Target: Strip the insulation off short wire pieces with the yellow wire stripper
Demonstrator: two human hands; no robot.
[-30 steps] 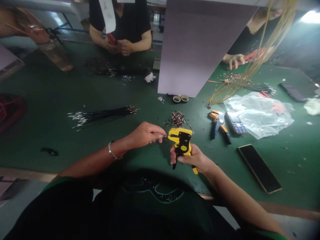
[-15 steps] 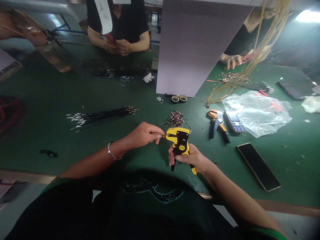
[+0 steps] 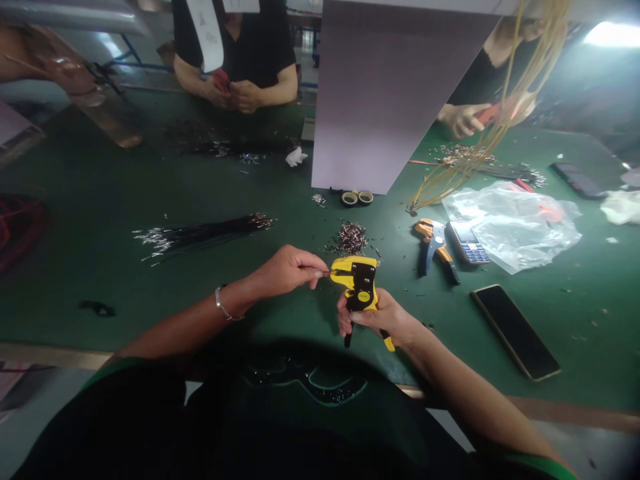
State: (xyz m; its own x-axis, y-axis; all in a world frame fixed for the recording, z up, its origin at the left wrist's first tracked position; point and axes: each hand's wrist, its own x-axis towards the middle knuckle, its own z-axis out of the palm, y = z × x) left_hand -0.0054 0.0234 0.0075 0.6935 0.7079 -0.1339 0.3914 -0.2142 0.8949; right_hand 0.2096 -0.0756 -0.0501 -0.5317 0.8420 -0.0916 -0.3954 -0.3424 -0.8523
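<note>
My left hand (image 3: 295, 270) pinches a thin wire (image 3: 326, 273), its end at the jaws of a yellow and black wire stripper (image 3: 361, 280). Wrapped round the stripper's handles is my right hand (image 3: 383, 313). Just beyond the jaws lies a pile of small copper-coloured and dark scraps (image 3: 352, 238). A bundle of black wires (image 3: 205, 231) with pale and coppery ends rests on the green table (image 3: 280, 320) to the left. Whether the jaws touch the wire is too small to tell.
Right side: an orange and blue stripper (image 3: 435, 248), a keypad phone (image 3: 469, 242), a plastic bag (image 3: 520, 223) and a black smartphone (image 3: 516, 332). Two tape rolls (image 3: 357, 198) lie below a pale panel (image 3: 390, 100). Across the table, people's hands (image 3: 240, 95) hold red tools.
The stripper's handles look slightly farther apart at the bottom. My left hand stays almost where it was, still pinching the wire. The view has shifted slightly.
</note>
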